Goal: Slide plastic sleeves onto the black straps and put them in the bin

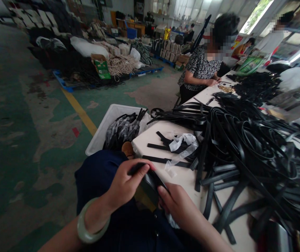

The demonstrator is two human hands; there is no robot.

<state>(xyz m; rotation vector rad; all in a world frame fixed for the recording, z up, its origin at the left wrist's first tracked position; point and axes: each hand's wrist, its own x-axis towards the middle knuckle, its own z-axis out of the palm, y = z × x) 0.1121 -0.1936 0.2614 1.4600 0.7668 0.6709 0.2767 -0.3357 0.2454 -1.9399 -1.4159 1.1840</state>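
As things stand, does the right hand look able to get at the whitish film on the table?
Probably yes: the film lies uncovered just beyond the right hand, with no obstacle apparent between. However, that hand holds a black strap, so it may need freeing first.

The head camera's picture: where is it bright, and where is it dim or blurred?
Head view: window glares at upper right; far-left floor is dim and soft. Same view: heaped black straps carry pale highlights; the held strip looks clearer.
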